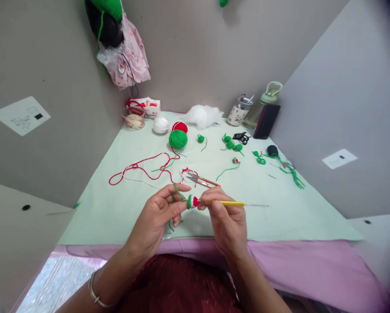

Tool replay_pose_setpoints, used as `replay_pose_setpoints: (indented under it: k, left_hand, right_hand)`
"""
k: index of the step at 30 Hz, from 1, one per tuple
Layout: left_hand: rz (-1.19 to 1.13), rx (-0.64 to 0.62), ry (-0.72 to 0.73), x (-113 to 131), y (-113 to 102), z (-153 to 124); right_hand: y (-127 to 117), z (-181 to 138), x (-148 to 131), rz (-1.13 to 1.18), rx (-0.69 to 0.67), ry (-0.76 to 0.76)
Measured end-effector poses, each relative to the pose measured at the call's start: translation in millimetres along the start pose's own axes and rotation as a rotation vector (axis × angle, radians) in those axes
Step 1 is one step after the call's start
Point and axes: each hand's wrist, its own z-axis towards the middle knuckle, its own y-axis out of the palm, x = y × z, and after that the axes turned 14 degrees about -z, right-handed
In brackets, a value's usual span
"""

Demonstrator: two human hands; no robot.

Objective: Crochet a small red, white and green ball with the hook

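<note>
Between my hands is a small crocheted piece [192, 201] in green, white and red, held above the near part of the table. My left hand [160, 211] pinches its green side, and a strand of green yarn [178, 191] runs over those fingers. In my right hand [229, 217] is a crochet hook [230, 203] with a yellow handle; its left tip meets the red side of the piece, while a thin metal end points right. Thread snips [204, 179] with orange handles lie just beyond my hands.
Behind the snips are a green yarn ball [178, 139], a white yarn ball [161, 125] and loose red yarn [142, 161]. White stuffing [203, 116], a pen cup [239, 112], a bottle [261, 104] and a phone [267, 121] line the back. Small green crocheted pieces [230, 144] lie right of centre.
</note>
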Motion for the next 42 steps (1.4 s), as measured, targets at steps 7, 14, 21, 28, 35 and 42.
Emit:
replay_pose_setpoints:
  k: [7,14,21,28,35,42]
  left_hand:
    - [0.040,-0.040,-0.031,-1.3,-0.8,-0.1]
    - [0.090,-0.070,-0.045,-1.5,-4.8,-1.6]
    - [0.045,-0.058,-0.144,3.0,-0.7,-1.0]
    - [0.036,-0.007,-0.022,-4.5,2.6,1.8]
    - [-0.046,-0.048,-0.143,-4.1,6.1,2.0]
    - [-0.107,-0.082,-0.230,-2.9,1.4,2.1]
  right_hand:
    - [-1.9,1.8,-3.8,0.015,0.003,0.019]
    - [0.3,3.2,-6.0,0.073,-0.031,0.052]
    - [7.0,-0.2,-3.7,0.118,-0.041,0.076]
    - [10.8,-2.8,-2.9,0.202,-0.016,0.196]
    - [11.2,-0.4,-4.1,0.222,0.033,0.225]
    - [-1.0,5.4,-5.4,0.217,0.106,0.303]
